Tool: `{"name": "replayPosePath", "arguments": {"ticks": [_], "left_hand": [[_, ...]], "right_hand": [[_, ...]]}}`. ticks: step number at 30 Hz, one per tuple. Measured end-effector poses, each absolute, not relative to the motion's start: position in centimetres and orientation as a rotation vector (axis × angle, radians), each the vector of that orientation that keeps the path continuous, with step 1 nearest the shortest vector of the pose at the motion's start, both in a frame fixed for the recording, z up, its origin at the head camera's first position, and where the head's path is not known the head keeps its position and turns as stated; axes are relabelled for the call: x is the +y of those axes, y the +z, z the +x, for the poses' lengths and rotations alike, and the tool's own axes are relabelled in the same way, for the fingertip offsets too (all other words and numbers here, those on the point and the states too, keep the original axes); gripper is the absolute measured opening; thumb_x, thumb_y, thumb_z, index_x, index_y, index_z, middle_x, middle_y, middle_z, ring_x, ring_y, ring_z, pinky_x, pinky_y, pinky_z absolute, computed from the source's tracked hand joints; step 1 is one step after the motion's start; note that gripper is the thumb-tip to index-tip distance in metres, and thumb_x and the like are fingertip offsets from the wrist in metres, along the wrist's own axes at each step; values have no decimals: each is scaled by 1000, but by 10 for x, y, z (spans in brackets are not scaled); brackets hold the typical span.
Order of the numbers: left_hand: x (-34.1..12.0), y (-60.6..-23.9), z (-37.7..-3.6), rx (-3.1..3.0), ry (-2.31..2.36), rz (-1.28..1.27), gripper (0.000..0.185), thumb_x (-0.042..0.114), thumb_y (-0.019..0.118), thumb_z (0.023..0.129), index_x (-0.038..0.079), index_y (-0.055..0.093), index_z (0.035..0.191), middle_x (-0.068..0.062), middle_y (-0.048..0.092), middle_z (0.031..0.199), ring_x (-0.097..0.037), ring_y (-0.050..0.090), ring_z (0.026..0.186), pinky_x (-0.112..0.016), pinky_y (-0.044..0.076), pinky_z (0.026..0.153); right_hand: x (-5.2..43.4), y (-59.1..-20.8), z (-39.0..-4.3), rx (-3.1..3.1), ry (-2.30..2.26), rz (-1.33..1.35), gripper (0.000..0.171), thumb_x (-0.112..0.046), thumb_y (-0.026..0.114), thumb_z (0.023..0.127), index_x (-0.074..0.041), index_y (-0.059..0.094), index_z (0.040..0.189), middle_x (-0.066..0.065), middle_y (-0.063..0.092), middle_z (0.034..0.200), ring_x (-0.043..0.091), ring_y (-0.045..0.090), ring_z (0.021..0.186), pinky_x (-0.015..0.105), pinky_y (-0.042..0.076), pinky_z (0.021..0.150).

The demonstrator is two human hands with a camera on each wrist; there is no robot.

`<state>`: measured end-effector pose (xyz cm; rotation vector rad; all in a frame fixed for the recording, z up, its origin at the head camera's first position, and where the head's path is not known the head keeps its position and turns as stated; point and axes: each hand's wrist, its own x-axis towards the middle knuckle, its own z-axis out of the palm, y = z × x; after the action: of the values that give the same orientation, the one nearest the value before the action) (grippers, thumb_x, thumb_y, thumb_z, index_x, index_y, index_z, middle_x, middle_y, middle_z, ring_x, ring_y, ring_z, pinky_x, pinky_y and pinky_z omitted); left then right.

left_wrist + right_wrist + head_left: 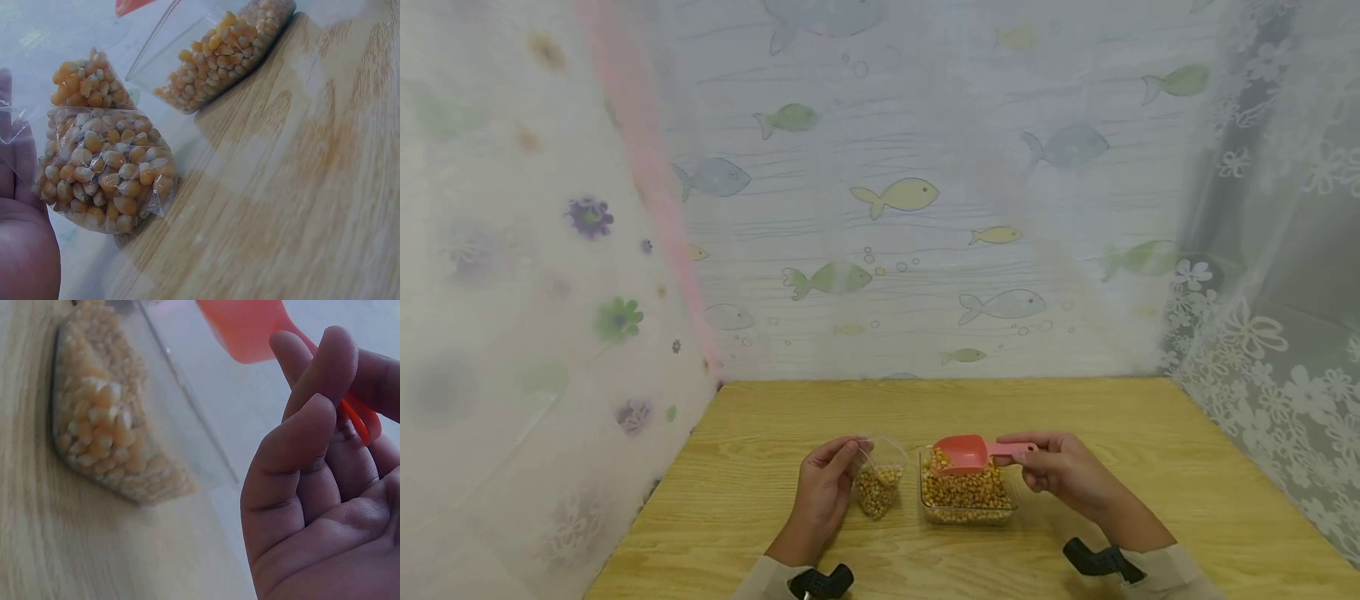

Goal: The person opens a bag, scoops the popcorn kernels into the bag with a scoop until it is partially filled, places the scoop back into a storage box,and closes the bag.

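Observation:
My left hand pinches the top edge of a clear plastic bag, whose lower part bulges with corn kernels. To its right stands a clear, box-shaped container with more kernels piled inside. Over that container my right hand grips the handle of a red scoop, with thumb and fingers around it. A few kernels show at the scoop's left end in the head view. In the right wrist view only part of the red bowl appears, above the container's rim.
Everything is on a wood-grain table. A curtain with fish prints hangs behind its far edge, and flower-patterned sheets hang at the left and right sides. Each wrist wears a black strap mount.

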<state>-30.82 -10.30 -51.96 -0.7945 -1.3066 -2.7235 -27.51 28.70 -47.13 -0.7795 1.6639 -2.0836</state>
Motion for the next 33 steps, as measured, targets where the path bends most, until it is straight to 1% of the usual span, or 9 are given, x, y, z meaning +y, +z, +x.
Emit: {"name": "replayPosePath", "arguments": {"ticks": [4,8,10,18,20,25,27,33], "left_hand": [[-104,-519,-307,-1303,-2725,-782,35,-3,50,107,10,81,110,-3,79,109,-16,75,106,-27,59,94],[-104,-520,-307,-1303,-2715,-804,36,-4,48,107,10,81,112,-3,79,110,-16,75,108,-27,58,95],[-104,-521,-308,-1305,-2711,-810,35,-4,48,107,9,81,113,-3,79,110,-16,75,108,-27,58,95],[-102,-520,-308,-1296,-2720,-806,34,-4,50,107,9,81,111,-4,80,108,-16,75,106,-26,59,92],[-102,-519,-308,-1304,-2716,-801,34,-4,50,107,9,81,111,-4,80,108,-15,75,106,-26,59,92],[-101,-520,-308,-1309,-2715,-775,32,-2,53,106,10,82,110,-3,80,108,-16,75,106,-27,59,93],[-101,-520,-308,-1312,-2709,-772,31,-2,53,106,10,82,111,-3,80,109,-16,75,106,-27,59,94],[-101,-521,-308,-1324,-2709,-740,30,-1,56,105,12,82,109,-2,80,109,-15,76,106,-27,59,94]], "right_hand": [[280,-464,-277,1687,-2088,-782,37,-4,42,111,-8,63,141,5,76,123,10,47,70,39,26,67],[273,-456,-280,1692,-2087,-799,36,-4,43,111,-5,61,142,5,76,122,11,47,70,39,26,66],[269,-452,-282,1704,-2085,-806,36,-4,44,111,-4,61,142,5,77,121,10,48,70,37,28,65],[249,-436,-288,1773,-2054,-807,35,-7,50,109,0,59,143,7,77,120,9,54,70,26,40,64],[245,-433,-288,1784,-2047,-804,37,-8,51,109,3,57,143,7,77,119,9,55,70,24,43,64],[233,-424,-288,1827,-2023,-788,41,-12,56,108,8,55,143,8,78,117,8,58,71,22,49,65],[229,-422,-289,1854,-2007,-783,41,-13,57,107,8,55,143,9,78,116,9,58,70,23,50,65],[219,-417,-291,1953,-1962,-748,41,-16,60,106,6,58,141,13,77,116,10,58,67,26,46,62]]}}
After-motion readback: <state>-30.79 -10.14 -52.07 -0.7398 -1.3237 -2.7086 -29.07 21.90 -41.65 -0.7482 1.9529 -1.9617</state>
